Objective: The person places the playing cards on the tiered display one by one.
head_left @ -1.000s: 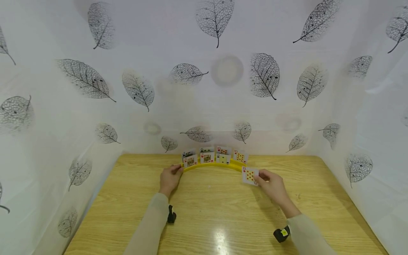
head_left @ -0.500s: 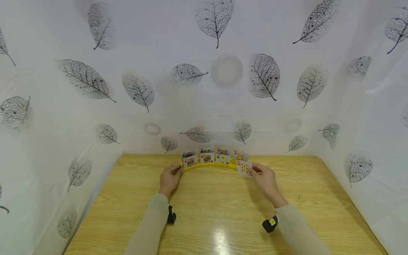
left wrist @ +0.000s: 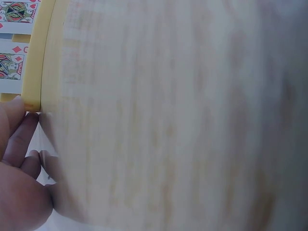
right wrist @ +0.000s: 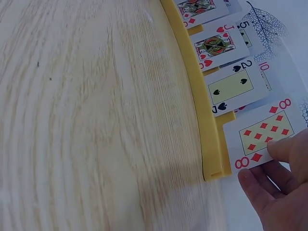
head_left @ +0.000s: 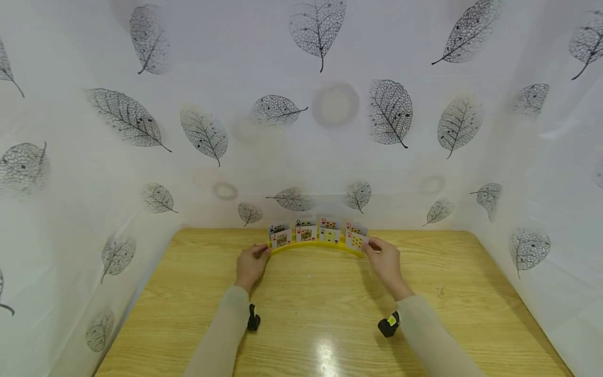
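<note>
A curved yellow card holder (head_left: 311, 243) stands at the far side of the table with playing cards upright in two rows. At its left end my left hand (head_left: 251, 266) pinches the tip, thumb and finger touching the yellow end (left wrist: 32, 103). My right hand (head_left: 385, 262) pinches the outer edge of an eight of diamonds (right wrist: 260, 134) between thumb and fingers. That card's lower edge meets the holder's right end, in front of a red ten (head_left: 356, 228). Whether it sits fully in the slot I cannot tell. Beside it stand a two of spades (right wrist: 238, 89) and a jack of hearts (right wrist: 216, 46).
The holder rests on a wood-grain table (head_left: 311, 303). A pale curtain (head_left: 282, 157) printed with dark leaves hangs behind and at both sides. Black wrist cameras (head_left: 388, 324) are strapped below each sleeve.
My right hand has moved left and away from me, bringing the eight of diamonds from in front of the holder onto its right end. The left hand has stayed still.
</note>
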`<state>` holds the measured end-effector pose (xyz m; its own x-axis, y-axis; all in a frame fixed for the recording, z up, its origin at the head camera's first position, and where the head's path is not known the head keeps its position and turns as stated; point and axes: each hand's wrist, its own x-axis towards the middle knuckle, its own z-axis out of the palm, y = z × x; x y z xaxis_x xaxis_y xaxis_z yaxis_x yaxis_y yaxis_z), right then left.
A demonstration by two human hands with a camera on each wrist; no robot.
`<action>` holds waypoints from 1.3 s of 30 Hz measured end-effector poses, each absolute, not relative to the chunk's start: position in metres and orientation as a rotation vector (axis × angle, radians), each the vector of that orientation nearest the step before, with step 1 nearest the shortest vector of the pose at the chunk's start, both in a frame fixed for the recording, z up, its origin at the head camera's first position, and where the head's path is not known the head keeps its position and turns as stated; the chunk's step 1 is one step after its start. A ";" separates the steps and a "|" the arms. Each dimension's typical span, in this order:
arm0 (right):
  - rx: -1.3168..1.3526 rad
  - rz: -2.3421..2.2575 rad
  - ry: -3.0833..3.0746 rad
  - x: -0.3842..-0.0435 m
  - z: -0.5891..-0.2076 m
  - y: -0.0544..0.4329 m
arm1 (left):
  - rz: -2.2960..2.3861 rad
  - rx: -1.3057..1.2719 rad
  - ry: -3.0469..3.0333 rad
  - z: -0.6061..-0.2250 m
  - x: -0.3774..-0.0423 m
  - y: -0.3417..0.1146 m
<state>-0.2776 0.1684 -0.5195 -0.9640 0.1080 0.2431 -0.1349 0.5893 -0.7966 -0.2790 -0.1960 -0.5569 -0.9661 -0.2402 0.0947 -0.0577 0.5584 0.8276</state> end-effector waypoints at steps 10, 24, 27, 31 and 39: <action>0.009 1.324 -2.553 -0.283 -0.522 0.161 | -1.377 0.241 -2.572 -0.558 -0.281 -0.195; -0.045 1.331 -2.578 -0.288 -0.527 0.157 | -1.390 0.248 -2.575 -0.559 -0.283 -0.196; -0.060 1.337 -2.582 -0.289 -0.530 0.157 | -1.400 0.252 -2.576 -0.561 -0.283 -0.196; -0.062 1.336 -2.581 -0.289 -0.533 0.158 | -1.408 0.249 -2.566 -0.561 -0.282 -0.196; -0.062 1.322 -2.591 -0.289 -0.533 0.158 | -1.380 0.232 -2.551 -0.560 -0.281 -0.196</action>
